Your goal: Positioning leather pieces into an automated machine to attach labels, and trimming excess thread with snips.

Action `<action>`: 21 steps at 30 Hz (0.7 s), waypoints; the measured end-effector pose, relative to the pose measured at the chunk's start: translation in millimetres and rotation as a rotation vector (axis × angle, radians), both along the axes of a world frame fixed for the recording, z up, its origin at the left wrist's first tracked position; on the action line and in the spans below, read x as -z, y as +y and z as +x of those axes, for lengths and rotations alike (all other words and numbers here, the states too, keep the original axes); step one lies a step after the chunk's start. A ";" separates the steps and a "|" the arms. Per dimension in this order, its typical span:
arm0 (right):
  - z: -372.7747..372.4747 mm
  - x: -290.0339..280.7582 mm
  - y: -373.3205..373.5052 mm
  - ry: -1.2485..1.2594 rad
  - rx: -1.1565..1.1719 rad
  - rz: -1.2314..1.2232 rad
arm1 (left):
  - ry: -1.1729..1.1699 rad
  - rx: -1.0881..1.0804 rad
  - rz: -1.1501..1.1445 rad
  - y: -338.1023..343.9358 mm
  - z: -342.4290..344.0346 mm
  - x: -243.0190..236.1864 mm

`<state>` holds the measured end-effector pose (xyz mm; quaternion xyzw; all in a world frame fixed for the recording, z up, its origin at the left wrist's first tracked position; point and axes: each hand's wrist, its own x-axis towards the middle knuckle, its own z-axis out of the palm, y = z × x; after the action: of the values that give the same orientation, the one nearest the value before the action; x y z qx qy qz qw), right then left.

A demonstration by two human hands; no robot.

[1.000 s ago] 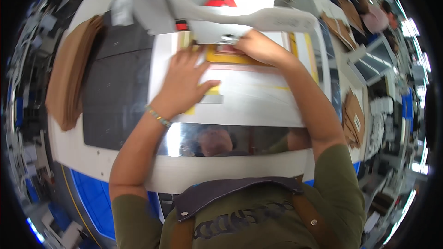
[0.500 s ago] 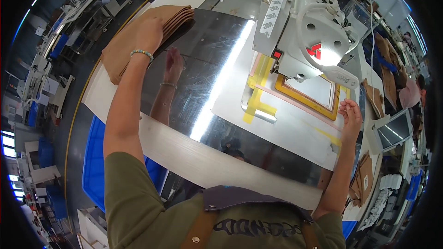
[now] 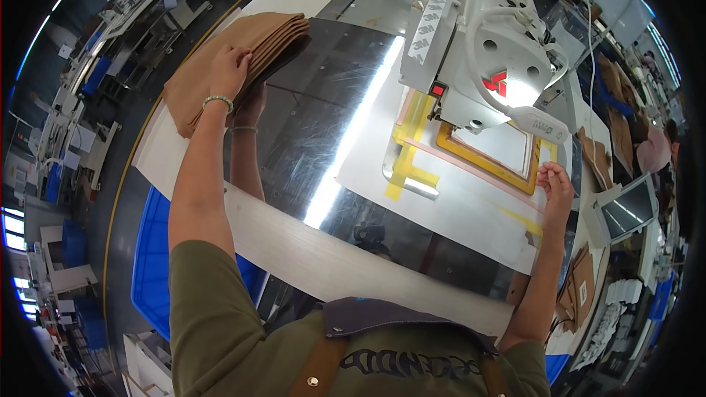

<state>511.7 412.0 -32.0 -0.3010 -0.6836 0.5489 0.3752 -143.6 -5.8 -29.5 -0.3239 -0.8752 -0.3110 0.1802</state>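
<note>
At a garment workshop, a person's left hand [image 3: 229, 66] lies flat on a stack of brown fabric pieces [image 3: 234, 59] at the far left of the polished metal counter [image 3: 316, 110], fingers [image 3: 239, 54] spread and pressing on the top layer, closed around nothing. The right hand [image 3: 557, 182] rests at the near right corner of a yellow stitching frame [image 3: 485, 162] under the head of a white sewing machine [image 3: 489, 51], its fingers loosely curled against the frame's edge; whether they pinch it cannot be told. The stack sits well apart from the machine, its far edges fanned slightly and overhanging the metal plate onto the pale board [image 3: 176, 154] beneath. The pieces look thin, soft and light, likely to droop and slide on one another, so a single ply would best be peeled from a free corner or edge with a thumb under it, while the rest is held down. The mirror-smooth plate probably offers little grip. A grey template sheet [image 3: 456, 213] taped in yellow [image 3: 408, 165] lies flat around the frame. Blue bins [image 3: 151, 250] stand below the counter's near left.
</note>
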 end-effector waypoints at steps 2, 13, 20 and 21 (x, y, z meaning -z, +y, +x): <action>0.3 0.2 0.1 -0.028 0.003 0.003 | 0.273 -0.053 -0.106 1.3 -5.2 2.9; -3.3 -0.7 1.8 -0.088 0.020 0.092 | -0.266 0.152 0.630 9.1 29.6 -56.3; -49.4 -54.4 -87.3 -0.407 -0.401 0.686 | 0.209 0.699 -0.470 9.9 232.6 -32.5; -60.8 -58.2 -105.1 -0.386 -0.440 0.845 | 0.211 0.729 -0.471 10.1 246.0 -31.1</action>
<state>450.9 306.9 26.2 -0.0680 -0.9497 0.2251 0.2069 102.5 4.3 1.6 -0.6733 -0.7277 -0.1114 0.0685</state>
